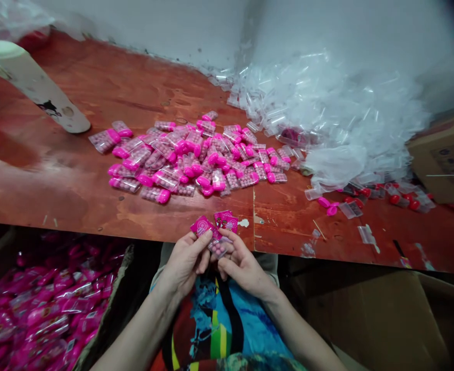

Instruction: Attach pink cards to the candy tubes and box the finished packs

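Observation:
Close to the table's front edge, my left hand [190, 257] is closed on a pink printed label [203, 225] between thumb and fingers. My right hand [240, 263] grips a small clear candy container [218, 248] with pink balls inside, right beside the label. More pink printed labels [227, 220] lie on the table just beyond my fingertips. Farther back is a heap of clear containers with bright pink caps [188, 159], filled with pink balls. My fingers partly cover the container in my hand, and its cap cannot be made out.
A pale tumbler [37, 87] stands at the left. Clear empty containers [327, 108] are piled against the wall at the right, with red-capped ones [408, 198] nearby. Below the table, a box [113, 299] holds many pink packages; a cardboard box [381, 314] is at the lower right.

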`<action>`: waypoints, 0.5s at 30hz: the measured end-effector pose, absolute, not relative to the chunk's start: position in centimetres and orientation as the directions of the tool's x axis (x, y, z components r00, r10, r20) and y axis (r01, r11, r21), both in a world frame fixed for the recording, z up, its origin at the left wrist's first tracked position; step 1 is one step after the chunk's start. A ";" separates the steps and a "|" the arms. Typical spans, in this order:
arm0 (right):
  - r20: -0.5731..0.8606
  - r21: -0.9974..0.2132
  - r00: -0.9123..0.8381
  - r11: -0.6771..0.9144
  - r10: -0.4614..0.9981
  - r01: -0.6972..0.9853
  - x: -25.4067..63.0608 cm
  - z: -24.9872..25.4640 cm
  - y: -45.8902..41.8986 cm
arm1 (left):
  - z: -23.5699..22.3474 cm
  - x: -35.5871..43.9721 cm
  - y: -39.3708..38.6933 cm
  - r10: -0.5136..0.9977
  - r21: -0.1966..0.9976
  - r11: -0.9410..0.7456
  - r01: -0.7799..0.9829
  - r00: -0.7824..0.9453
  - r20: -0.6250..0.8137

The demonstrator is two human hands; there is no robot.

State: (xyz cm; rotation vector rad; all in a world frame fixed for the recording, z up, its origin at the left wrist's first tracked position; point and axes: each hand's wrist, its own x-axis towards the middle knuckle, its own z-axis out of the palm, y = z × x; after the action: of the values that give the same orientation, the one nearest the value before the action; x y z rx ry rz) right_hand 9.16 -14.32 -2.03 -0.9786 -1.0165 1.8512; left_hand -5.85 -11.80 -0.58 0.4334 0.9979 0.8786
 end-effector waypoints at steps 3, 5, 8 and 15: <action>-0.225 -0.930 -0.376 -0.313 0.899 -0.191 9.3 -2.9 -14.6 | -0.9 -5.9 -12.2 0.816 0.713 0.576 -0.398 0.229 -0.531; -0.220 -0.948 -0.351 -0.284 0.910 -0.142 9.1 -3.5 -14.7 | -0.9 -5.7 -12.6 0.826 0.737 0.562 -0.376 0.213 -0.521; -0.219 -0.955 -0.341 -0.272 0.914 -0.115 8.3 -4.3 -14.8 | -0.8 -5.5 -13.1 0.842 0.785 0.537 -0.309 0.153 -0.517; -0.120 -0.985 -0.395 -0.061 0.911 0.159 7.7 -2.7 -14.4 | 0.0 -7.3 -14.0 0.833 0.824 0.537 -0.180 -0.041 -0.551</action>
State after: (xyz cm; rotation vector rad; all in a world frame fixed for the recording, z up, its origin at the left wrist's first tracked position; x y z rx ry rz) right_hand 7.65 -14.41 -2.66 -1.1625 -1.5807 1.5144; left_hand -7.26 -14.00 -0.01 0.6192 1.3749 0.9081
